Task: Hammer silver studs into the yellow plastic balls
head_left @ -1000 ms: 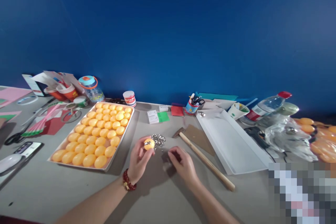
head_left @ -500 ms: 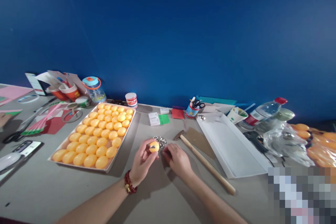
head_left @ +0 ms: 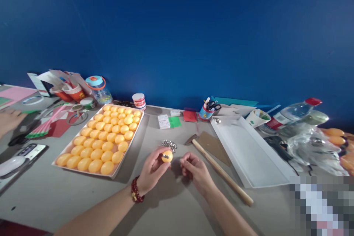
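Between the fingers and thumb of my left hand (head_left: pixel 155 167) is an orange ball (head_left: pixel 167 156) with small silver pieces on its front. My right hand (head_left: pixel 195 169) is just right of the ball, apart from it, with thumb and fingertips pressed together; whatever they may pinch is too small to make out. Behind the ball lies a pile of shiny silver pieces (head_left: pixel 169 144). A hammer (head_left: pixel 221 171) with a wooden handle rests to the right of my right hand, by a brown sheet (head_left: pixel 211 145).
At left stands a shallow box (head_left: pixel 117 169) of orange balls. A white tray (head_left: pixel 249 151) lies right of the hammer, beyond it a bottle (head_left: pixel 290 116) and plastic bags (head_left: pixel 315 151). Another person's hand (head_left: pixel 11 120) shows at the far left.
My right hand has lifted away from beside the silver pile and turned, its fingertips now together. The ball in my left hand is slightly farther right. The other person's hand reaches farther in.
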Available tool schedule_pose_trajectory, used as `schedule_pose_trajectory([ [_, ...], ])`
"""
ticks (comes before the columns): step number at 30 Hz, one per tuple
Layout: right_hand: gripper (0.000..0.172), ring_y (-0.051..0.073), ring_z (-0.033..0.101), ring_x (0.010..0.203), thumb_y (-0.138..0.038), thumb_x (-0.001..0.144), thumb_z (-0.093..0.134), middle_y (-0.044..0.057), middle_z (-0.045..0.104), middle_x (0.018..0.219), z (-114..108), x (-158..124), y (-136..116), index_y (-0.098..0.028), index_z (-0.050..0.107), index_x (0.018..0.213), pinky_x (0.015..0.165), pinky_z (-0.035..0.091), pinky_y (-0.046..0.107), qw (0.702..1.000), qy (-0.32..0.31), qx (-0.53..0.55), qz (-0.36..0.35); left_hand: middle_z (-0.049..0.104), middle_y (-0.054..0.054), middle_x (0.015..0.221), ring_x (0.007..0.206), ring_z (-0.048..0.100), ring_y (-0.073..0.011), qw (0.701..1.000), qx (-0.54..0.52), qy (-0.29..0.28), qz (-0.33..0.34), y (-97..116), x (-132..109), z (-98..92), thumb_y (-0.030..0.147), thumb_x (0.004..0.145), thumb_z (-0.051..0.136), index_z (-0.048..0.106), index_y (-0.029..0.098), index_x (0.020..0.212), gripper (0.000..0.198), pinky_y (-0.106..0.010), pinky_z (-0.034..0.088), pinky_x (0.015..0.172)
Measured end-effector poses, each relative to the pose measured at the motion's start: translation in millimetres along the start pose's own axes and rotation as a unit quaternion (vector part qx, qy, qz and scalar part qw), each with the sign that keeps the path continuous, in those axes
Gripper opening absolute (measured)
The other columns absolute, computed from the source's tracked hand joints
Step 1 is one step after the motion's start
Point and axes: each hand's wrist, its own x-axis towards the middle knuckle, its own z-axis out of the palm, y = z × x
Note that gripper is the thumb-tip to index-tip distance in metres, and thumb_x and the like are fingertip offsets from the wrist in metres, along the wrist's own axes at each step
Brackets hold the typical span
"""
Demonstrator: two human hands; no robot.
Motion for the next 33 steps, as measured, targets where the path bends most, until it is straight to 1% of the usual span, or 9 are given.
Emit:
schedule_pose_trajectory([
  [3,0.035,0.003,0.04,0.041,-0.037,0.069,0.082,-0.006,0.053,0.054,-4.3,0.8,-0.2,-0.017,0.054,0.07,0.041,0.028,0.015,0.998,-0.019,0.059,0.017,0.057,-0.012,0.125,0.096,0.063,-0.0208,1.0,0.017,-0.009,0.002,-3.4,-0.9,-0.6,0.028,0.087,0.06,0.057,0.02,0.121,0.035,-0.032,0.058,0.077],
  [5,0.032,0.004,0.043,0.044,-0.035,0.069,0.083,-0.005,0.055,0.056,-5.3,0.5,-1.2,-0.016,0.057,0.07,0.044,0.033,0.016,0.996,-0.041,0.079,0.025,0.056,-0.012,0.125,0.095,0.063,-0.0203,0.999,0.028,-0.018,0.002,-5.1,-1.7,-1.4,0.028,0.088,0.059,0.056,0.021,0.123,0.035,-0.032,0.059,0.077],
  [7,0.029,0.005,0.048,0.05,-0.032,0.069,0.083,-0.003,0.059,0.062,-4.7,-0.9,-2.7,-0.015,0.061,0.073,0.051,0.04,0.018,0.994,-0.061,0.086,0.036,0.056,-0.011,0.126,0.096,0.063,-0.0202,0.999,0.046,-0.028,0.004,-6.4,-2.0,-2.4,0.027,0.088,0.058,0.055,0.022,0.124,0.036,-0.032,0.058,0.078],
  [10,0.025,0.007,0.055,0.056,-0.03,0.07,0.083,0.001,0.065,0.071,-2.2,-4.8,-5.4,-0.015,0.064,0.078,0.058,0.045,0.02,0.991,-0.079,0.096,0.045,0.057,-0.011,0.127,0.106,0.061,-0.023,0.994,0.095,-0.041,0.016,-7.3,-1.0,-3.6,0.025,0.088,0.058,0.056,0.022,0.124,0.036,-0.035,0.055,0.088],
  [13,0.023,0.007,0.054,0.055,-0.028,0.071,0.082,0.001,0.066,0.073,0.4,-9.0,-6.9,-0.016,0.064,0.076,0.056,0.044,0.021,0.989,-0.091,0.105,0.043,0.058,-0.01,0.126,0.115,0.057,-0.0239,0.988,0.14,-0.063,0.031,-6.3,0.7,-3.8,0.022,0.087,0.059,0.057,0.022,0.123,0.036,-0.036,0.049,0.098],
  [15,0.022,0.007,0.053,0.053,-0.029,0.072,0.081,0.0,0.064,0.071,1.6,-10.3,-6.8,-0.016,0.064,0.076,0.052,0.042,0.02,0.989,-0.098,0.104,0.044,0.058,-0.01,0.126,0.114,0.058,-0.0229,0.985,0.15,-0.081,0.033,-4.1,1.3,-3.5,0.022,0.088,0.059,0.057,0.023,0.123,0.035,-0.035,0.049,0.098],
  [18,0.021,0.007,0.053,0.054,-0.03,0.073,0.08,0.0,0.064,0.071,2.4,-9.8,-6.0,-0.016,0.064,0.076,0.052,0.042,0.019,0.99,-0.098,0.095,0.045,0.057,-0.01,0.125,0.112,0.058,-0.022,0.982,0.159,-0.097,0.031,0.6,1.4,-2.8,0.023,0.089,0.057,0.057,0.022,0.123,0.034,-0.033,0.049,0.095],
  [24,0.022,0.009,0.056,0.058,-0.033,0.073,0.079,0.0,0.064,0.073,4.5,-11.3,-5.3,-0.016,0.065,0.078,0.056,0.044,0.021,0.994,-0.094,0.052,0.022,0.059,-0.009,0.119,0.107,0.059,-0.021,0.982,0.165,-0.09,0.031,3.9,1.9,-1.5,0.025,0.089,0.058,0.058,0.021,0.117,0.029,-0.032,0.05,0.093],
  [33,0.026,0.007,0.048,0.054,-0.037,0.071,0.08,-0.002,0.058,0.066,9.2,-13.6,-3.9,-0.016,0.065,0.077,0.05,0.039,0.02,0.997,-0.073,0.009,-0.006,0.061,-0.009,0.117,0.107,0.059,-0.0213,0.974,0.203,-0.088,0.054,4.3,2.3,-3.3,0.028,0.089,0.059,0.058,0.021,0.116,0.028,-0.033,0.048,0.093],
])
